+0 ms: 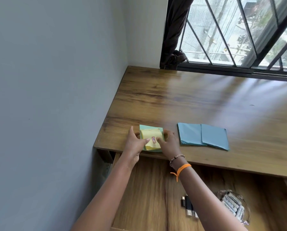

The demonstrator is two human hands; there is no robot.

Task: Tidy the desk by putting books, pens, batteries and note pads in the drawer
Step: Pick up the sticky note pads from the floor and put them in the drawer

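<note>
Yellow note pad [150, 139] pinched between left hand [134, 142] and right hand [168, 142].

A small white label with a red edge [154, 140] is stuck on the yellow note pad [152, 138]. Blue marks are written on it, maybe "57". Print on the wrapped batteries [233, 205] cannot be read.

A plain grey-blue wall [47, 80] fills the frame's left. At upper right, a barred window [239, 30] with a dark curtain [176, 30] throws daylight across the wooden worktop [189, 100].
</note>
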